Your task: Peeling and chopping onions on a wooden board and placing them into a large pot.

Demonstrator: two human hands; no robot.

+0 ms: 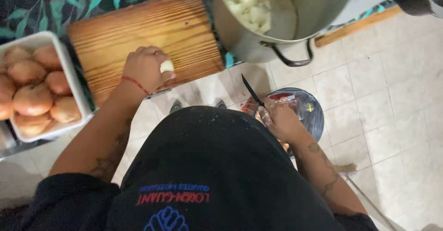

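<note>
My left hand [146, 68] rests on the wooden cutting board [138, 32] and is closed around a pale peeled onion [166, 66]. A red thread circles that wrist. My right hand [280, 119] grips a dark-bladed knife [252, 90] whose tip points up and left, held low over a bin [310, 111] lined with a plastic bag on the floor. A big metal pot [258, 42] past the board holds several peeled white onions [247, 5].
A white tray [69, 74] of several unpeeled brown onions sits left of the board. A leaf-patterned cloth [55, 0] covers the table. Pale floor tiles [383, 83] spread to the right. My dark apron [217, 166] fills the lower middle.
</note>
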